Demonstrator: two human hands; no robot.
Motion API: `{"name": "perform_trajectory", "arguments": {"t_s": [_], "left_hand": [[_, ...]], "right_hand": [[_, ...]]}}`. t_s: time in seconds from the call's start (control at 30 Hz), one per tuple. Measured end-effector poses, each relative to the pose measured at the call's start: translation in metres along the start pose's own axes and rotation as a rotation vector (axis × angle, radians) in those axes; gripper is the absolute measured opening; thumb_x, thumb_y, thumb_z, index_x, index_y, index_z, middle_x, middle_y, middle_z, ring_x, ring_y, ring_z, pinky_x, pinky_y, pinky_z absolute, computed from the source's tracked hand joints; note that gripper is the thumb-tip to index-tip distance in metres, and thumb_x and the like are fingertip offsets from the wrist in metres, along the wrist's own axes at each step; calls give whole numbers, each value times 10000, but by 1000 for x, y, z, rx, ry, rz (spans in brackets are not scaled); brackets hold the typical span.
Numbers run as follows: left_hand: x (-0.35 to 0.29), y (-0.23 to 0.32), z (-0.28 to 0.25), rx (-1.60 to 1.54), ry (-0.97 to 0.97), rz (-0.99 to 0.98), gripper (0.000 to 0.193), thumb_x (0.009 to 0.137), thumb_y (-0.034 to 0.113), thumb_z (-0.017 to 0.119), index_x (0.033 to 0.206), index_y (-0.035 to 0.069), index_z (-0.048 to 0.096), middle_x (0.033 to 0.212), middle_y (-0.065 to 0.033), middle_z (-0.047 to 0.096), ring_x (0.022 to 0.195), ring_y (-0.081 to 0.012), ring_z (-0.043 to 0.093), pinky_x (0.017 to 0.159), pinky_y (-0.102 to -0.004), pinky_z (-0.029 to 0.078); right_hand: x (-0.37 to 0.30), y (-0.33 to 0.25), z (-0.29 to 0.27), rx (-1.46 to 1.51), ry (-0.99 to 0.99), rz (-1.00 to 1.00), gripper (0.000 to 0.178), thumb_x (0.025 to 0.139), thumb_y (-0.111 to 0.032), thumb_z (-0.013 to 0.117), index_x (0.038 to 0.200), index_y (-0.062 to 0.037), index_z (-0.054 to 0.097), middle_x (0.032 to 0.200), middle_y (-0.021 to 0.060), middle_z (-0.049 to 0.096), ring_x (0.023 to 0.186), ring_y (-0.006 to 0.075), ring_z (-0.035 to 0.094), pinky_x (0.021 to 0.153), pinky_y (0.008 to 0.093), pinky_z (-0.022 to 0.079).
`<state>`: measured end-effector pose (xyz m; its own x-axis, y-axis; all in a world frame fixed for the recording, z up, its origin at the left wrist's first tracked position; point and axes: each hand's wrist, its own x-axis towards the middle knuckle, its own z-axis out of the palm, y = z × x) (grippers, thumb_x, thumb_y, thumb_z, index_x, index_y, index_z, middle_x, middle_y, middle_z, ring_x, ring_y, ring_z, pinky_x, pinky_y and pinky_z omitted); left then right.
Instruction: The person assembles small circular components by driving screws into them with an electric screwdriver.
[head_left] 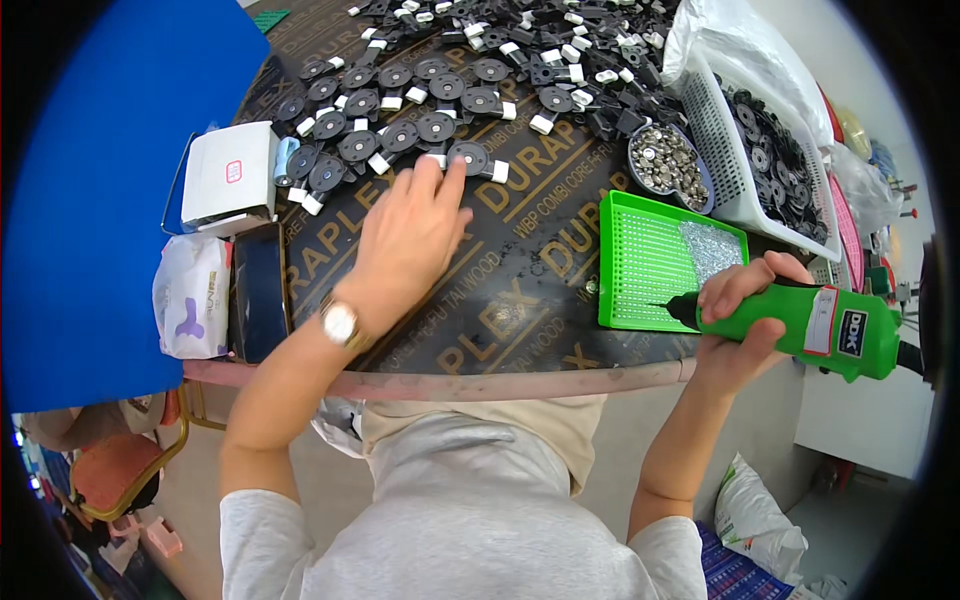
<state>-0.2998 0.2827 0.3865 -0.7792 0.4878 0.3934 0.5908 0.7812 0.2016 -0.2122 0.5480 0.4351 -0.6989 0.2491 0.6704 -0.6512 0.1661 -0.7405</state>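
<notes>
My left hand [405, 235], with a watch [340, 321] on its wrist, stretches over the dark table with fingers extended. Its fingertips reach a black round plastic part [470, 158] with a white end piece; I cannot tell whether they touch it. Several similar disc parts [400, 136] lie grouped just beyond. My right hand [745, 300] is wrapped around a green electric screwdriver [850, 330]. The tool lies nearly level, its black nose pointing left above a green perforated tray [625, 285]. Small silvery screws [712, 250] are heaped in the tray's right part.
Behind the tray stand a bowl of round metal pieces [668, 165] and a white basket [725, 150] of black parts. Loose black and white parts [560, 45] cover the far table. At left are a white box [228, 175], a phone [260, 295] and a white packet [190, 300].
</notes>
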Motion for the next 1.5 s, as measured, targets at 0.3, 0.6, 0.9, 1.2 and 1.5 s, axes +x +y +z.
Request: {"name": "perform_trajectory", "arguments": {"t_s": [0.3, 0.6, 0.9, 1.2, 1.5], "left_hand": [[-3, 16, 21, -126, 44, 104, 209, 734, 46, 679, 926, 45, 597, 1051, -110, 515, 976, -300, 525, 751, -355, 479], [-21, 26, 29, -418, -87, 130, 208, 786, 131, 659, 967, 60, 583, 1194, -153, 548, 1012, -319, 567, 834, -390, 477], [-23, 24, 29, -436, -90, 118, 213, 806, 149, 642, 1001, 71, 604, 1196, -151, 550, 1015, -313, 568, 843, -388, 478], [-23, 23, 32, -482, -88, 101, 199, 800, 140, 649, 978, 58, 617, 1177, -160, 558, 1006, -320, 571, 841, -396, 481], [-22, 25, 34, -562, -20, 81, 172, 782, 90, 659, 940, 34, 622, 1134, -160, 568, 996, -332, 567, 825, -399, 482]], "right_hand": [[21, 5, 39, 262, -24, 42, 663, 863, -546, 542, 1188, 13, 394, 644, 40, 451, 505, 130, 426, 475, 270, 379], [27, 45, 100, 277, -147, 10, 546, 856, -387, 641, 1151, 20, 426, 645, 53, 524, 496, 107, 475, 463, 247, 417], [23, 52, 106, 239, -189, 36, 533, 844, -342, 668, 1142, 39, 445, 642, 45, 535, 508, 100, 492, 471, 217, 410], [21, 52, 118, 316, -143, 207, 425, 696, -105, 816, 1015, -6, 554, 733, -15, 573, 644, 52, 546, 596, 209, 467], [17, 48, 134, 72, -33, 193, 313, 786, -28, 713, 1024, 5, 513, 678, -5, 542, 544, 48, 499, 473, 189, 395]]}}
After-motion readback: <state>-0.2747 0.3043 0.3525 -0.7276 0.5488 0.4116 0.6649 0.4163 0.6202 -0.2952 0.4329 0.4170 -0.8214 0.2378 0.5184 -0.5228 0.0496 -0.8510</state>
